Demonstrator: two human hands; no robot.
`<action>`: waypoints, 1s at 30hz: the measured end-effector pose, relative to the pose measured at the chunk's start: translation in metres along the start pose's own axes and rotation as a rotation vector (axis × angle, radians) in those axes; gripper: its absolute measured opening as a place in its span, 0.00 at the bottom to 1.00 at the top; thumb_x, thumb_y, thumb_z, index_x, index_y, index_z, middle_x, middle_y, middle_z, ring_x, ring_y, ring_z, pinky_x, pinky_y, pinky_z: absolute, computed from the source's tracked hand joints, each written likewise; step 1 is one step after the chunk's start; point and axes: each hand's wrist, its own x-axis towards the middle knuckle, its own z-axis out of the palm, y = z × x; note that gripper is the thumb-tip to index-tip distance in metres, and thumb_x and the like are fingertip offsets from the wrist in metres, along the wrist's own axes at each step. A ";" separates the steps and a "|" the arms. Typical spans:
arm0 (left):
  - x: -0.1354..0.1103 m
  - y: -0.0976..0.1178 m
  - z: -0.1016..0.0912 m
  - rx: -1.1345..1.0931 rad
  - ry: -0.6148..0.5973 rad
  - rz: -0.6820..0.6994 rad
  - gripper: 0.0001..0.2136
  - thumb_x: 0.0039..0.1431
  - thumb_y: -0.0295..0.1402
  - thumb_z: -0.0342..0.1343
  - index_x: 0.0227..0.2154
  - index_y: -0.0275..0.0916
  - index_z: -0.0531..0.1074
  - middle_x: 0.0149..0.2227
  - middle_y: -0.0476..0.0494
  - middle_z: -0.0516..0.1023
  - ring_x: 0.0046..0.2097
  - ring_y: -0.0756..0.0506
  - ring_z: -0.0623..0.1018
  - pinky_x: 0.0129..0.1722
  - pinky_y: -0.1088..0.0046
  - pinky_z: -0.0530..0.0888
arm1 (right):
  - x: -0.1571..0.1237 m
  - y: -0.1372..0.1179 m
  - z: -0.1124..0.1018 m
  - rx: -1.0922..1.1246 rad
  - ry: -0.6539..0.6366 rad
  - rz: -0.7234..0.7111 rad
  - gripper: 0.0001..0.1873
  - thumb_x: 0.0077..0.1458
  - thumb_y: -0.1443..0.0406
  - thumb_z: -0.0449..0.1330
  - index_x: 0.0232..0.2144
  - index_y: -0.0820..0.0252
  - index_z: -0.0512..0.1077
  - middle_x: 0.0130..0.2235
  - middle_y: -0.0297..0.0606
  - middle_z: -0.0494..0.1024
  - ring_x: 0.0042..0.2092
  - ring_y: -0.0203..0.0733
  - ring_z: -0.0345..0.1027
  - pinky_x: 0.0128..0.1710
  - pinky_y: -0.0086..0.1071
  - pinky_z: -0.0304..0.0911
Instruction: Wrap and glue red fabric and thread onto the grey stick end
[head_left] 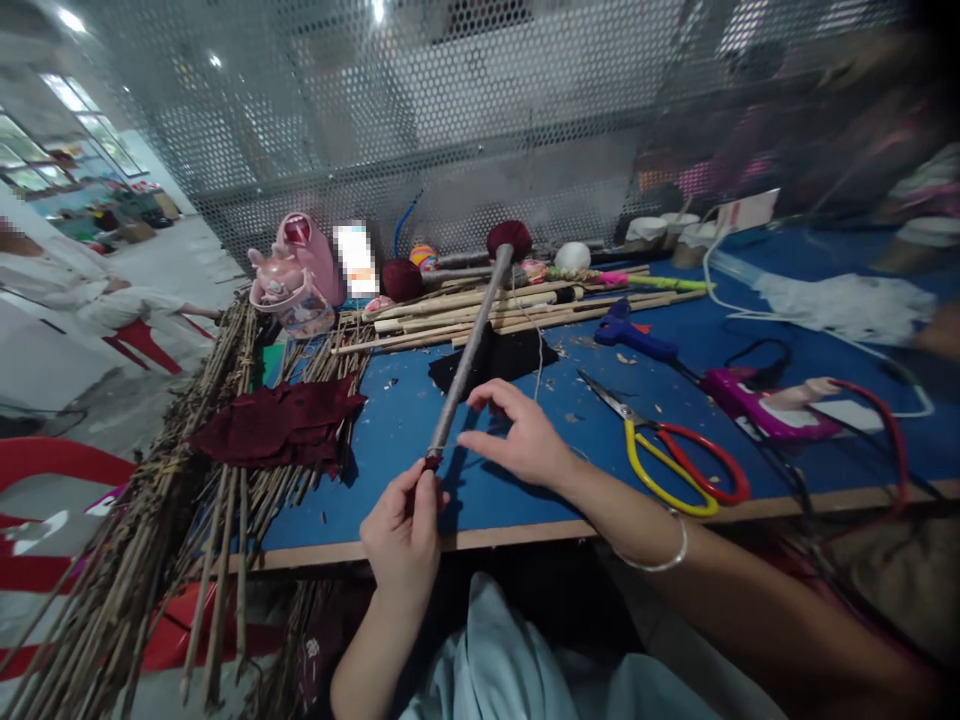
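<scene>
Gripping the near end of the grey-wrapped stick (pixel 471 355), the left hand (pixel 405 520) has thumb and fingers pinched together at a small dark red piece (pixel 432 460) on that end. The stick slants away over the blue table (pixel 401 400), topped at its far end by a dark red knob (pixel 509 240); whether the knob rests on anything cannot be determined. The right hand (pixel 529 435) is just beside the shaft, thumb and fingertips spread apart, with no object visible in its grasp. A pale thread (pixel 540 365) hangs near its fingers; contact cannot be confirmed.

The shaft passes over a black cloth (pixel 521 350) and across a row of pale sticks (pixel 457 318). Left of the hands, dark red cloth (pixel 277 425) lies on a bundle of thin twigs (pixel 262 510) that overhangs the near table edge. Right of the hands are scissors (pixel 627 411) with one yellow and one red handle, a blue glue gun (pixel 637 335) and a purple power strip (pixel 802 425). A perforated metal panel (pixel 442 110) stands behind the table.
</scene>
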 end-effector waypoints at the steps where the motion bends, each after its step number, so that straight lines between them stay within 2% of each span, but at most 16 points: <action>1: 0.000 -0.001 -0.001 0.010 -0.008 0.014 0.11 0.54 0.35 0.54 0.37 0.35 0.73 0.30 0.45 0.78 0.24 0.50 0.77 0.27 0.76 0.75 | -0.001 -0.004 -0.001 -0.054 -0.053 -0.121 0.17 0.46 0.59 0.63 0.38 0.59 0.68 0.35 0.36 0.70 0.36 0.38 0.61 0.38 0.32 0.58; 4: -0.001 -0.003 -0.002 0.033 -0.028 0.038 0.10 0.54 0.34 0.53 0.37 0.35 0.73 0.32 0.44 0.78 0.25 0.51 0.77 0.27 0.77 0.75 | 0.000 -0.014 0.001 -0.122 -0.256 -0.362 0.10 0.51 0.63 0.59 0.38 0.59 0.71 0.34 0.38 0.73 0.37 0.39 0.62 0.41 0.34 0.57; 6: -0.001 -0.006 -0.004 0.047 -0.045 0.056 0.10 0.55 0.33 0.53 0.38 0.35 0.72 0.31 0.45 0.78 0.25 0.51 0.77 0.27 0.77 0.75 | 0.006 -0.019 0.005 -0.152 -0.311 -0.412 0.06 0.54 0.66 0.56 0.33 0.60 0.73 0.32 0.37 0.74 0.37 0.38 0.63 0.40 0.33 0.56; 8: -0.001 -0.009 -0.005 0.069 -0.061 0.084 0.10 0.55 0.33 0.53 0.39 0.36 0.72 0.31 0.45 0.78 0.25 0.51 0.77 0.28 0.77 0.75 | 0.012 -0.023 0.009 -0.184 -0.320 -0.409 0.06 0.54 0.68 0.55 0.29 0.61 0.73 0.30 0.36 0.73 0.35 0.37 0.63 0.39 0.31 0.56; 10: 0.000 -0.013 -0.005 0.102 -0.055 0.121 0.10 0.55 0.33 0.53 0.39 0.36 0.72 0.32 0.44 0.78 0.26 0.50 0.78 0.29 0.77 0.75 | 0.015 -0.027 0.013 -0.211 -0.315 -0.364 0.06 0.53 0.69 0.56 0.28 0.62 0.73 0.29 0.36 0.74 0.34 0.36 0.63 0.37 0.30 0.56; 14: 0.001 -0.021 -0.004 0.134 0.013 0.167 0.09 0.53 0.33 0.55 0.37 0.36 0.71 0.31 0.45 0.78 0.29 0.50 0.78 0.30 0.76 0.75 | 0.016 -0.034 0.017 -0.234 -0.308 -0.187 0.06 0.52 0.67 0.56 0.28 0.62 0.74 0.27 0.35 0.75 0.31 0.34 0.64 0.33 0.28 0.54; 16: 0.002 -0.024 -0.004 0.161 0.012 0.230 0.08 0.53 0.33 0.55 0.36 0.37 0.71 0.30 0.45 0.78 0.30 0.50 0.78 0.31 0.76 0.75 | 0.017 -0.037 0.017 -0.231 -0.343 -0.091 0.07 0.52 0.66 0.56 0.29 0.60 0.74 0.25 0.33 0.74 0.29 0.33 0.64 0.30 0.26 0.53; 20: 0.005 -0.022 -0.005 0.265 -0.033 0.445 0.06 0.53 0.30 0.55 0.35 0.38 0.72 0.32 0.45 0.79 0.32 0.50 0.78 0.35 0.77 0.74 | 0.026 -0.039 0.012 -0.258 -0.458 0.065 0.05 0.47 0.64 0.59 0.26 0.58 0.76 0.23 0.31 0.73 0.26 0.32 0.62 0.26 0.26 0.49; 22: 0.007 -0.019 -0.005 0.295 -0.051 0.476 0.07 0.53 0.30 0.55 0.35 0.38 0.72 0.33 0.45 0.79 0.32 0.50 0.78 0.36 0.78 0.73 | 0.031 -0.040 0.010 -0.290 -0.500 0.123 0.05 0.44 0.63 0.60 0.25 0.58 0.75 0.21 0.30 0.72 0.25 0.32 0.61 0.25 0.26 0.48; 24: 0.007 -0.016 -0.005 0.310 -0.060 0.429 0.07 0.54 0.30 0.54 0.36 0.38 0.72 0.33 0.45 0.79 0.32 0.51 0.78 0.34 0.78 0.73 | 0.033 -0.040 0.010 -0.312 -0.482 0.180 0.08 0.42 0.62 0.62 0.28 0.58 0.74 0.21 0.30 0.71 0.24 0.32 0.61 0.25 0.26 0.49; 28: 0.007 -0.013 -0.004 0.319 -0.085 0.239 0.09 0.55 0.33 0.53 0.36 0.37 0.72 0.32 0.45 0.79 0.30 0.50 0.78 0.33 0.77 0.73 | 0.027 -0.039 0.014 -0.279 -0.365 0.277 0.19 0.41 0.62 0.63 0.38 0.58 0.68 0.23 0.31 0.73 0.25 0.35 0.63 0.25 0.27 0.51; 30: 0.006 -0.011 -0.003 0.306 -0.101 0.170 0.10 0.55 0.34 0.53 0.38 0.37 0.72 0.33 0.44 0.79 0.31 0.49 0.78 0.34 0.76 0.73 | 0.023 -0.037 0.016 -0.244 -0.331 0.307 0.20 0.41 0.62 0.62 0.39 0.57 0.67 0.23 0.31 0.73 0.25 0.35 0.63 0.24 0.27 0.52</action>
